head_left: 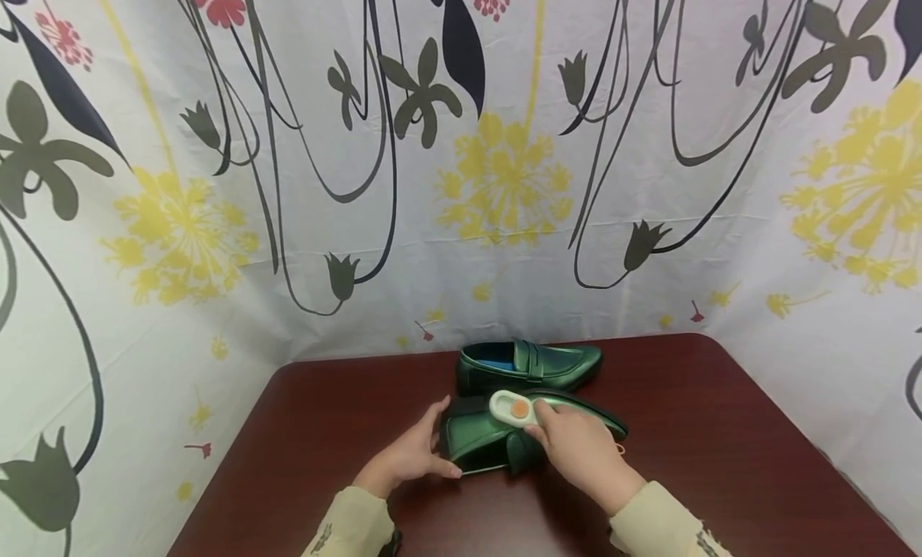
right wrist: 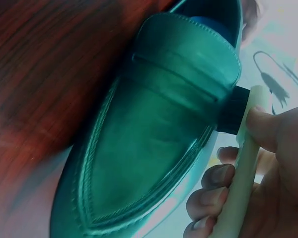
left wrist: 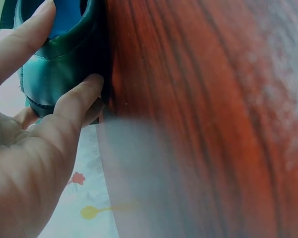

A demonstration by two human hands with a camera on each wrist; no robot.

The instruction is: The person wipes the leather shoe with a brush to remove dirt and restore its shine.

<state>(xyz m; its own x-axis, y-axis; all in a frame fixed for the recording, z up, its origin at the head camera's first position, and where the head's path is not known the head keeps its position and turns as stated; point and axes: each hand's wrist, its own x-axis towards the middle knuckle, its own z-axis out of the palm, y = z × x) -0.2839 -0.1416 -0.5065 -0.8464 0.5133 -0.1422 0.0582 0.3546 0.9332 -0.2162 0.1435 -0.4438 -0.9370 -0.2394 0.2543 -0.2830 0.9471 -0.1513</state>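
Observation:
A shiny green loafer (head_left: 471,435) lies tipped on its side, its opening turned toward the person. The left hand (head_left: 412,454) grips its heel end, thumb at the opening's rim and fingers around the back of the heel (left wrist: 49,79). In the right hand (head_left: 589,454) is a brush (head_left: 503,410) with a pale handle and an orange spot on its head. The right wrist view shows its dark bristles (right wrist: 233,111) against the loafer's side, beside the strap. Curled fingers and thumb hold the pale handle (right wrist: 237,193).
A second green loafer (head_left: 569,365) with a blue insole stands upright just behind the first. Both are on a dark red-brown wooden table (head_left: 324,429) with rounded back corners. White cloth printed with flowers (head_left: 504,285) hangs around the back and sides.

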